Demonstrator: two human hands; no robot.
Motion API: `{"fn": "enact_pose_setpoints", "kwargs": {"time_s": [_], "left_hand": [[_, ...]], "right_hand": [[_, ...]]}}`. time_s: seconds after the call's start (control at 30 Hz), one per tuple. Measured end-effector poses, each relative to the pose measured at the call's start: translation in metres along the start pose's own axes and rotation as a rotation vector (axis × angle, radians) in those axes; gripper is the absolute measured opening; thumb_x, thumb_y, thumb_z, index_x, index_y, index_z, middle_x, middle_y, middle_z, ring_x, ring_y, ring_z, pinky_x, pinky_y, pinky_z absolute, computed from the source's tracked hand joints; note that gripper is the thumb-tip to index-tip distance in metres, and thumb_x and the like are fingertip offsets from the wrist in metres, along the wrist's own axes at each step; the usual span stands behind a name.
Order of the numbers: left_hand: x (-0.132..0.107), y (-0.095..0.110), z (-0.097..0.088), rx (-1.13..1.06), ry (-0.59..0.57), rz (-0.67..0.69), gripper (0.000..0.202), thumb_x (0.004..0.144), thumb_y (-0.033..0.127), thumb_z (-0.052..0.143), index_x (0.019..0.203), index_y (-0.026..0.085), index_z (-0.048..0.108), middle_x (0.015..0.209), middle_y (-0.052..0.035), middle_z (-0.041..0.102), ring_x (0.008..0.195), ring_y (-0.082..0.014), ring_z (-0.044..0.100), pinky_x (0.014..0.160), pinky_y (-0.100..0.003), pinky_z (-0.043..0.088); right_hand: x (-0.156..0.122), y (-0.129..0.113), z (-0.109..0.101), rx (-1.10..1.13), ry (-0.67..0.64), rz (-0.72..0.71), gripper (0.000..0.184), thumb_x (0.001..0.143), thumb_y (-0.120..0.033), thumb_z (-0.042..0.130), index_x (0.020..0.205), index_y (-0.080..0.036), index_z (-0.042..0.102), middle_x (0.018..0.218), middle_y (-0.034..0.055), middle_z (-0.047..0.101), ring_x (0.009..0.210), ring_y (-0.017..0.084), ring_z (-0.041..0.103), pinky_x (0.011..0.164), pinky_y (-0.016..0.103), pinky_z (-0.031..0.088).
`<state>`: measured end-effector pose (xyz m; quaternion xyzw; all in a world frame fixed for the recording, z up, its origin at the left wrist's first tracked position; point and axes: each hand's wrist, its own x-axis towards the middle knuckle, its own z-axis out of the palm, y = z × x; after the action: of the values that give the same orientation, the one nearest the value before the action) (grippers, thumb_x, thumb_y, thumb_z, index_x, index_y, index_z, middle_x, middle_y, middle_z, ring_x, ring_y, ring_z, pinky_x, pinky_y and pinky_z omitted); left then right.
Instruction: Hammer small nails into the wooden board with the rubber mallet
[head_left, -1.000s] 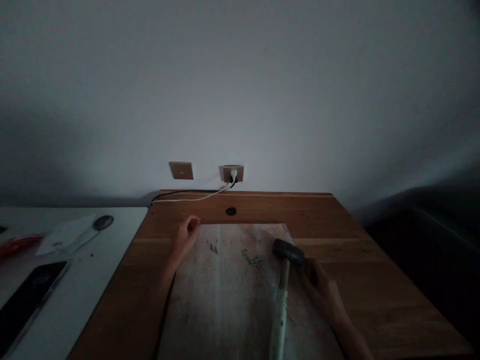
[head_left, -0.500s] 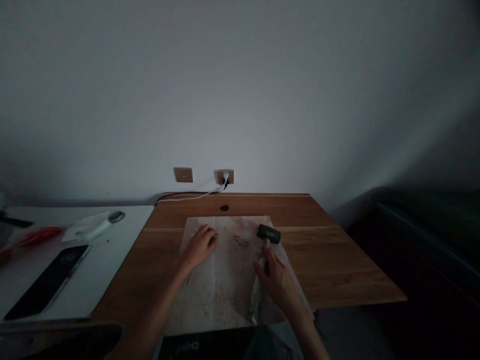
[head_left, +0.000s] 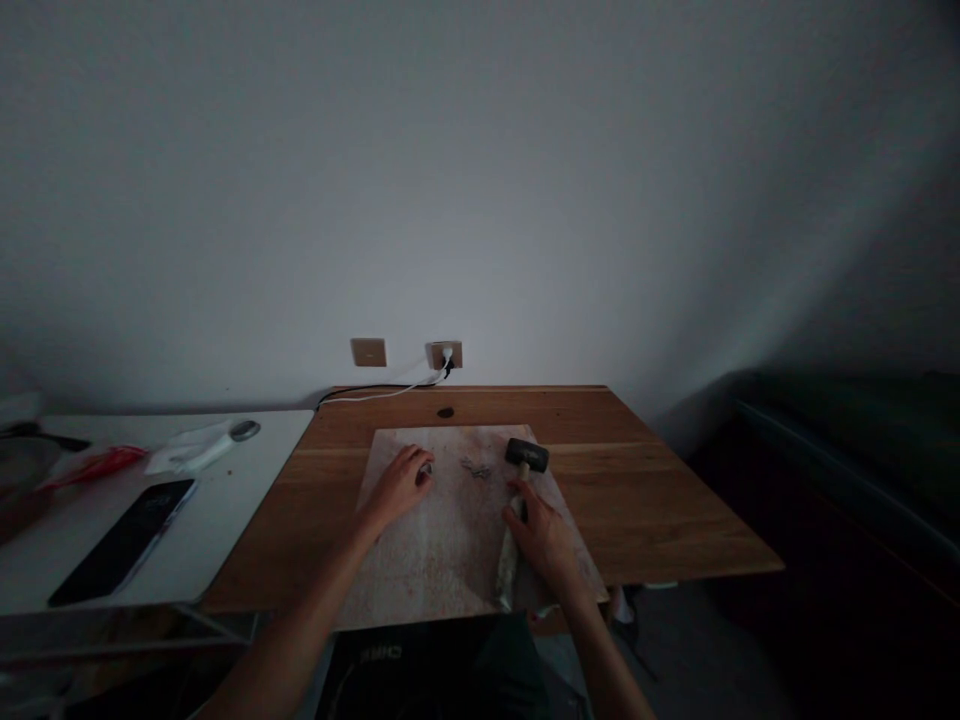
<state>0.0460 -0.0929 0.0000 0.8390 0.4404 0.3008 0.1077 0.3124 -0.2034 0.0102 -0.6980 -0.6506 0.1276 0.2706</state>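
Observation:
A rubber mallet [head_left: 526,455] with a black head and a pale, worn handle lies along the right side of a stained, light-coloured board [head_left: 427,570]. My right hand [head_left: 544,530] is closed on its handle, just below the head. Over the board's upper left, my left hand [head_left: 401,480] has its fingers curled together; a small greyish bit shows at the fingertips, too dim to name. Between my hands, several thin grey pieces [head_left: 475,468], perhaps nails, rest in a loose cluster on the board.
The board lies on a wooden table [head_left: 637,500]. To the left, a white table [head_left: 247,480] holds a black phone [head_left: 124,540], a red wrapper [head_left: 112,463], white paper [head_left: 191,450] and a roundish object [head_left: 244,430]. A white plug [head_left: 448,354] and cables are at the wall.
The camera view has shifted slightly. My right hand stays on the mallet, which lies about where it was. My left hand keeps its curled pose in nearly the same place.

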Motion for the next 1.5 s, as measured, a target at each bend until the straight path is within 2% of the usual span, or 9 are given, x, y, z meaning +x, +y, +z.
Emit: {"fn": "enact_pose_setpoints", "kwargs": {"time_s": [0.27,0.37,0.63,0.8,0.93,1.03,1.17,1.27,1.5], "left_hand": [[0.001,-0.008,0.005,-0.069,0.04,0.017,0.037,0.075,-0.002,0.052,0.102,0.019,0.067,0.104,-0.0075,0.066,0.102,-0.0227,0.064,0.096,-0.038,0.053],[0.001,-0.012,0.009,-0.106,0.063,0.011,0.037,0.077,-0.003,0.053,0.103,0.018,0.067,0.104,-0.0071,0.066,0.098,-0.0214,0.066,0.093,-0.036,0.054],[0.004,-0.021,0.02,-0.245,0.118,-0.061,0.042,0.077,-0.006,0.053,0.108,0.019,0.067,0.106,-0.0063,0.068,0.093,-0.0185,0.068,0.089,-0.033,0.055],[0.003,-0.019,0.019,-0.079,0.136,-0.061,0.03,0.083,0.001,0.059,0.106,0.018,0.068,0.108,-0.0085,0.067,0.107,-0.0244,0.063,0.095,-0.038,0.052],[0.001,-0.016,0.013,0.143,0.155,-0.094,0.012,0.086,0.015,0.067,0.096,0.02,0.067,0.106,-0.0083,0.065,0.108,-0.0278,0.06,0.094,-0.041,0.049],[0.001,-0.013,0.008,0.227,0.144,-0.118,0.002,0.089,0.018,0.065,0.089,0.019,0.064,0.105,-0.0093,0.063,0.106,-0.0285,0.06,0.09,-0.042,0.049],[0.001,-0.011,0.006,0.234,0.129,-0.077,0.006,0.093,0.02,0.058,0.088,0.02,0.059,0.102,-0.0078,0.061,0.101,-0.0266,0.06,0.09,-0.041,0.05],[-0.002,-0.01,0.005,0.203,0.135,-0.062,0.01,0.098,0.024,0.051,0.09,0.022,0.056,0.097,-0.0052,0.061,0.095,-0.0245,0.061,0.089,-0.04,0.051],[-0.008,-0.016,0.002,0.173,0.192,-0.072,0.012,0.101,0.032,0.048,0.099,0.024,0.057,0.094,-0.0039,0.067,0.086,-0.0226,0.068,0.08,-0.036,0.056]], "right_hand": [[0.006,0.0,-0.003,0.014,-0.013,0.044,0.04,0.091,-0.029,0.054,0.128,-0.019,0.066,0.088,0.0077,0.078,0.083,0.026,0.074,0.073,0.031,0.047],[0.008,-0.001,-0.002,0.005,0.003,0.05,0.038,0.094,-0.036,0.051,0.125,-0.02,0.067,0.082,0.007,0.075,0.081,0.028,0.073,0.07,0.032,0.047],[0.004,-0.004,-0.002,-0.017,0.062,0.053,0.043,0.095,-0.045,0.044,0.122,-0.022,0.068,0.083,0.006,0.074,0.08,0.027,0.073,0.072,0.033,0.049],[-0.001,0.0,0.001,0.035,0.063,0.039,0.047,0.094,-0.047,0.044,0.124,-0.019,0.068,0.09,0.0087,0.076,0.084,0.028,0.073,0.076,0.035,0.051],[-0.001,0.005,0.0,0.129,0.041,0.023,0.046,0.095,-0.046,0.045,0.125,-0.019,0.067,0.099,0.0103,0.077,0.087,0.028,0.073,0.08,0.035,0.05],[0.0,0.011,-0.006,0.219,-0.014,0.022,0.044,0.095,-0.046,0.048,0.124,-0.02,0.068,0.088,0.0077,0.076,0.08,0.027,0.071,0.075,0.034,0.049],[0.004,0.021,-0.016,0.344,-0.107,0.028,0.042,0.094,-0.047,0.052,0.122,-0.021,0.068,0.08,0.0033,0.073,0.074,0.025,0.07,0.069,0.031,0.048],[0.005,0.026,-0.022,0.432,-0.159,0.055,0.044,0.094,-0.045,0.05,0.127,-0.021,0.065,0.085,0.0035,0.075,0.076,0.024,0.07,0.069,0.031,0.049],[-0.001,0.027,-0.029,0.608,-0.279,0.135,0.049,0.091,-0.042,0.055,0.135,-0.023,0.063,0.121,0.0079,0.075,0.11,0.027,0.07,0.091,0.034,0.053]]}}
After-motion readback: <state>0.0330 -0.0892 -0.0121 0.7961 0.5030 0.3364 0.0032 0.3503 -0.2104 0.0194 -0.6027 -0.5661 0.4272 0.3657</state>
